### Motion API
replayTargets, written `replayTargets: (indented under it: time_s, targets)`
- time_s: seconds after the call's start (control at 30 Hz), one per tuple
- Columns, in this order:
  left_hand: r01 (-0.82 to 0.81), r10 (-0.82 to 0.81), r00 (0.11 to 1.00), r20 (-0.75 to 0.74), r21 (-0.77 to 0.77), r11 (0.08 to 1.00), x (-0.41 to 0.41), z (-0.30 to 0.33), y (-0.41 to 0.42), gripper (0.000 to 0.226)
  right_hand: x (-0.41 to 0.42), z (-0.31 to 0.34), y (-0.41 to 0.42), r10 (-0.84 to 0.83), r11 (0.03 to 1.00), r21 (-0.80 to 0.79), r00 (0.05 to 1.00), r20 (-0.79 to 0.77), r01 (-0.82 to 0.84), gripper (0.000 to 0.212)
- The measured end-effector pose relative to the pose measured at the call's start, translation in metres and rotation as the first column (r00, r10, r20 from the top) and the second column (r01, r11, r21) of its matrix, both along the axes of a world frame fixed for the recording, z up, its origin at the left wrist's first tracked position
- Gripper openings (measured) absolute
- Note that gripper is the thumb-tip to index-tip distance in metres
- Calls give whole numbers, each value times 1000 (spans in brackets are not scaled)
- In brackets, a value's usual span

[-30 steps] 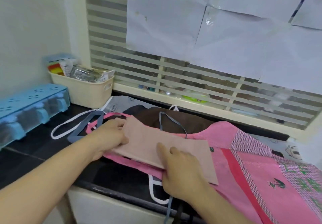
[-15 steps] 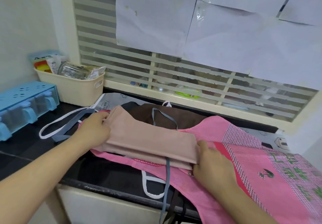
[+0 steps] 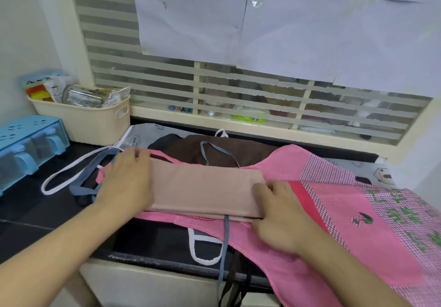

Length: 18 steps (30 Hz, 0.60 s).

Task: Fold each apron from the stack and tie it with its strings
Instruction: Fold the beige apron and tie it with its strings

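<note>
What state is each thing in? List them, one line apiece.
beige apron: folded into a long band, lying on the pink apron.
pink apron: spread open, unfolded.
brown apron: lying unfolded behind.
grey-blue string: loose, hanging over the counter edge.
left hand: pressing flat on the band's left end.
right hand: gripping the band's right end.

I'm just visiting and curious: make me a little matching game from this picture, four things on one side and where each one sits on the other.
Things:
1. beige folded apron
2. pink apron
3. cream basket
4. blue box

Places:
a. far left edge of the counter
b. back left corner, holding packets
c. between the two hands
d. spread under the beige one, running off to the right

Pairs: 1-c, 2-d, 3-b, 4-a
</note>
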<state>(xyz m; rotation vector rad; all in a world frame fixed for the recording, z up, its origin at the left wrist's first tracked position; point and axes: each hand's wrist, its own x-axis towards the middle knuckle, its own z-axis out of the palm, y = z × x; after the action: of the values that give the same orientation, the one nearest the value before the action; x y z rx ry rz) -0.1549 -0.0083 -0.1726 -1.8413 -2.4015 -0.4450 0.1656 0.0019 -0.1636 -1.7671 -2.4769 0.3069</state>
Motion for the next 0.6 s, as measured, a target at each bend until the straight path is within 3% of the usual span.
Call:
replayTargets:
  time_s: [0.1,0.17,0.3,0.6]
  targets:
    - [321,-338,925,174,121,939,36,3,11,58,-34,9,7,123,986,130,985,-121,-107,73]
    - [426,-435,876,208,90,900,53,-7,24,54,-56,-1,18,175,970,189,978,-112,-152,66]
    - [349,-345,936,62,-260,900,49,-46,33,61,-54,-51,36,104,992,70,994,-12,-103,58]
    - [249,-254,967,34,-350,903,11,-48,20,74,-12,-62,39,-6,1000,5,1000,13,6,61]
